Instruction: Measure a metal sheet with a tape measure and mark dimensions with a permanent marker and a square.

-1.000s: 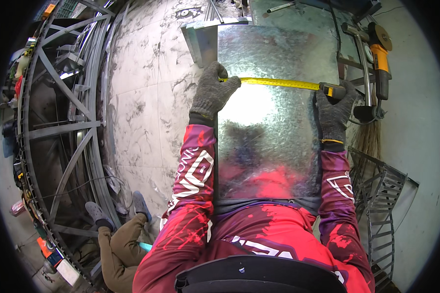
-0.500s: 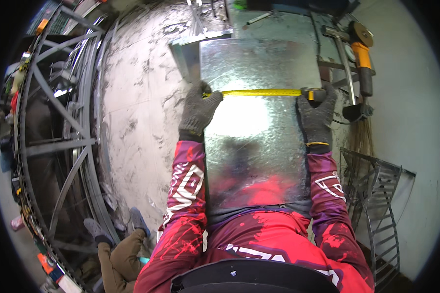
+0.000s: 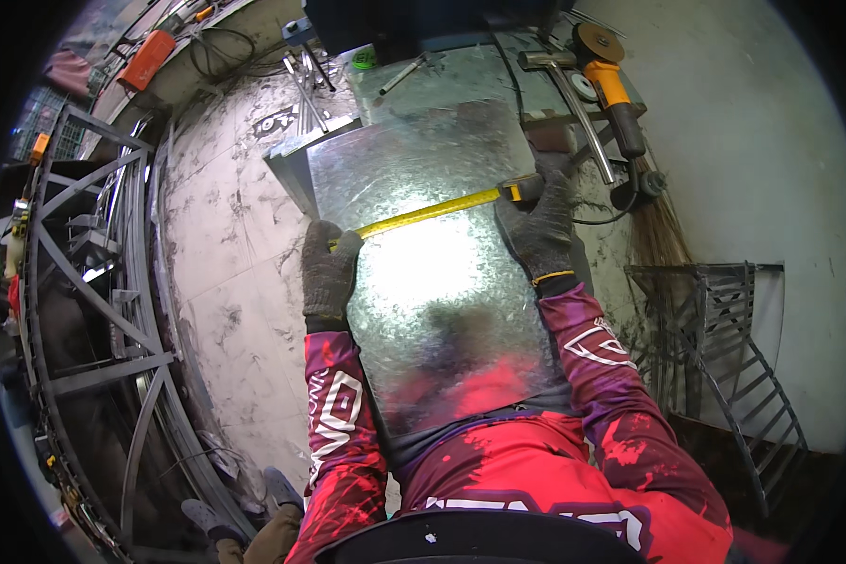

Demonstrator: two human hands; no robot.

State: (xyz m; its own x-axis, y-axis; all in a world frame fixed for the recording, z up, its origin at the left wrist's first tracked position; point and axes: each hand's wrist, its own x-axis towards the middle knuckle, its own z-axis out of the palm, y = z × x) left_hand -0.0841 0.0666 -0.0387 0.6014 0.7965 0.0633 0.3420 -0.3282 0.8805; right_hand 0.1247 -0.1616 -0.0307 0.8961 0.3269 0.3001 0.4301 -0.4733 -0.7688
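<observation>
A shiny sheet of galvanized metal (image 3: 414,155) lies in front of me, its near edge against my body. Across it runs the yellow blade of a tape measure (image 3: 430,215), pulled out between my two gloved hands. At the sheet's left edge, my left hand (image 3: 329,273) is closed on the blade's end, with the thumb on top. My right hand (image 3: 542,226) grips the tape measure's case (image 3: 526,189) at the right edge. The fingers under both edges are partly hidden.
An angle grinder (image 3: 613,94) and a hammer (image 3: 569,113) lie at the back right, near a marker pen (image 3: 401,77) on the bench (image 3: 479,75). A metal rack (image 3: 150,371) stands left. A slatted metal frame (image 3: 747,362) leans right. Another person's shoes (image 3: 207,517) show lower left.
The view has swung, so the sheet and the tape now slant, rising toward the right. Both hands keep their hold on the tape measure, which stays stretched across the sheet.
</observation>
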